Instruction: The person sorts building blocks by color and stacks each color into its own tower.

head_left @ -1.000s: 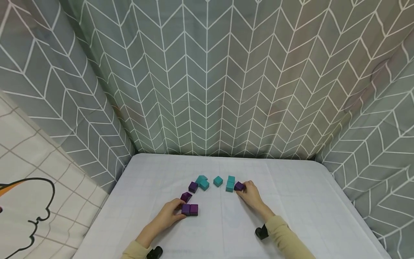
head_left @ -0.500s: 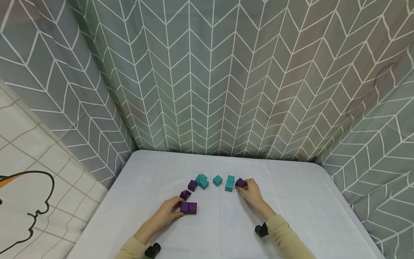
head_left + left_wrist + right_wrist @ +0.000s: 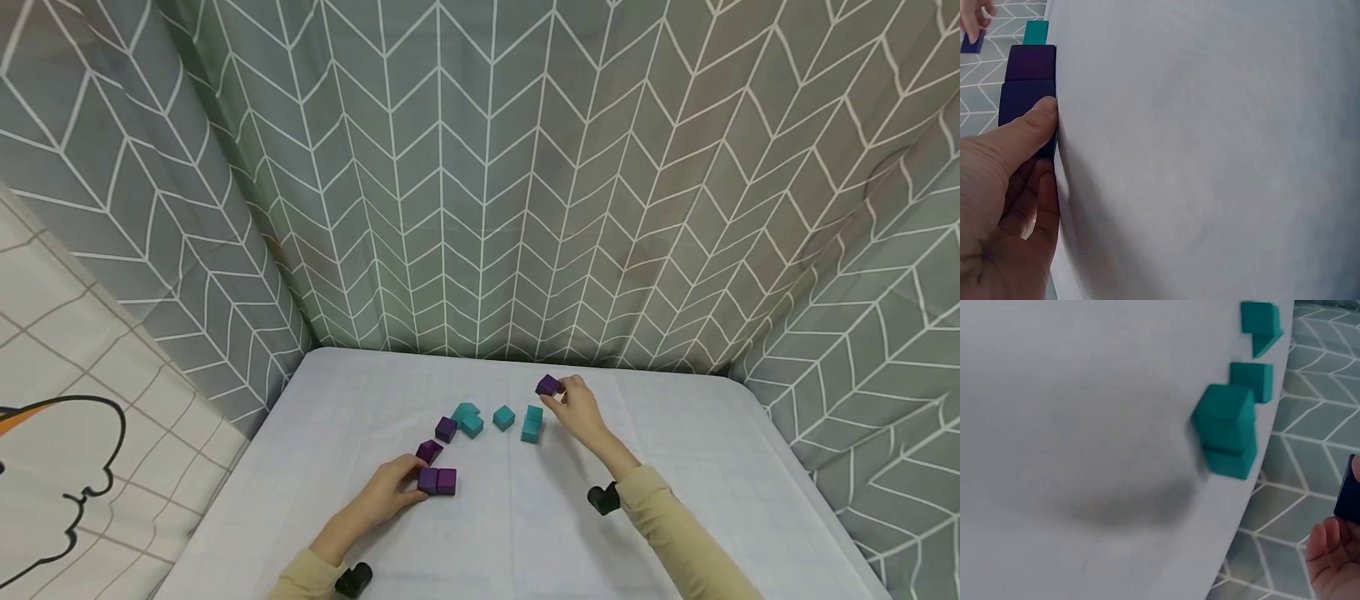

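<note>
A grey curtain with white chevron lines [image 3: 487, 192] hangs beyond the white cloth-covered worktop [image 3: 750, 483]; a white grid-lined sheet [image 3: 150, 417] is at left.

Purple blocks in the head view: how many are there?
5: one purple block pinched in the right hand; an adjoining pair at the left hand; a fourth just beyond that pair; a fifth beside the teal blocks. More could be hidden.

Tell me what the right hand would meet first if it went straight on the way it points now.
Probably the patterned curtain: no other block shows in line ahead of the right hand and the purple block it pinches, though depth is unclear.
</note>
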Motion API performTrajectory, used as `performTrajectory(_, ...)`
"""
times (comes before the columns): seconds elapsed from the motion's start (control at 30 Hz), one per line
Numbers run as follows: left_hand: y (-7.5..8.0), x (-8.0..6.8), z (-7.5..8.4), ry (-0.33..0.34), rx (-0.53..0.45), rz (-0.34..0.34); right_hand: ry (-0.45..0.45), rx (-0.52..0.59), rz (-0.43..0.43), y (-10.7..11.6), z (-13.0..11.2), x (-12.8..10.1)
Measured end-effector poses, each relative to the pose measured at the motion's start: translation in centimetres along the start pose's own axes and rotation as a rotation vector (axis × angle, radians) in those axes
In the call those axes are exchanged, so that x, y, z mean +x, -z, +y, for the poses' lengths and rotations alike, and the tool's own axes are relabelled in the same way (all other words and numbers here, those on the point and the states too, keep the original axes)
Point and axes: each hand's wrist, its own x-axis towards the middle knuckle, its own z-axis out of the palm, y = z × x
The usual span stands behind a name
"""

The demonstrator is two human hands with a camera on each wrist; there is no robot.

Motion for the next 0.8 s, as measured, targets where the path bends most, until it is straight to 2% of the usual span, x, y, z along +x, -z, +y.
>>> performTrajectory(0.2, 0.2, 0.0, 0.2, 0.033, -0.02, -0.014, 0.082, 0.065, -0.019, -0.7, -2.9, 0.0)
performTrajectory(0.4, 0.3, -0.1, 0.4, -0.006, -0.032, -0.003, 0.152, 0.11, -0.056, -2.1, -5.4, -0.8)
performTrajectory(0.63, 0.3, -0.1, 0.5, 0.044, -0.047, -0.028, 0.198, 0.153, -0.126, -3.8, -7.3, -1.4)
performTrajectory(0.8, 0.2, -0.1, 0.3, 0.039, -0.043, -0.034, 0.227, 0.154, -0.153, -4.8, -8.3, -2.0)
